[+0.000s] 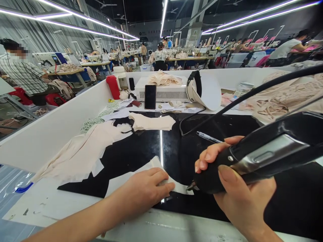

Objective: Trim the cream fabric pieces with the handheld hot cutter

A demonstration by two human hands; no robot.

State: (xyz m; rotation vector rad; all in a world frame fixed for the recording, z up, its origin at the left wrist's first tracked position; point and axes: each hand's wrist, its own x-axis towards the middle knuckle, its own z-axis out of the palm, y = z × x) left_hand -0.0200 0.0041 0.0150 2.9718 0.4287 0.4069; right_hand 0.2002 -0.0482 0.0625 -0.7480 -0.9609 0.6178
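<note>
Obs., head view. Right hand (237, 188) is wrapped firmly around a black, long-bodied handheld cutting tool with a silver inset panel (262, 158); thumb lies along the near side, fingers (212, 155) curl over the top. A black cable (252, 94) runs from the tool's rear up and to the right. The tool's pointed tip (191, 186) is lowered to the work surface, at or just above it (contact cannot be confirmed).

Left hand (145, 190) lies flat, palm down, fingers spread lightly, pinning a thin pale cream fabric piece (141, 171) against the glossy black worktop (176, 151). It grips nothing; it only presses.

Relative position: the pinned fabric lies just left of the tool tip, its right edge reaching under or touching the tip. The left fingertips (169, 186) sit near the tip but clear of it.

Judgement on doing this step well: keep the fabric flat and taut under the left palm, keep those fingertips back from the tip, hold the tool at a low steady angle, and let the cable hang free so it cannot drag the hand off line.

Surroundings: a stack of cream fabric pieces (151, 122) lies further back, a clear pen (208, 137) right of centre, a dark phone (150, 96) leaning on a white vented box (171, 94), a red bottle (113, 86) at back left.
</note>
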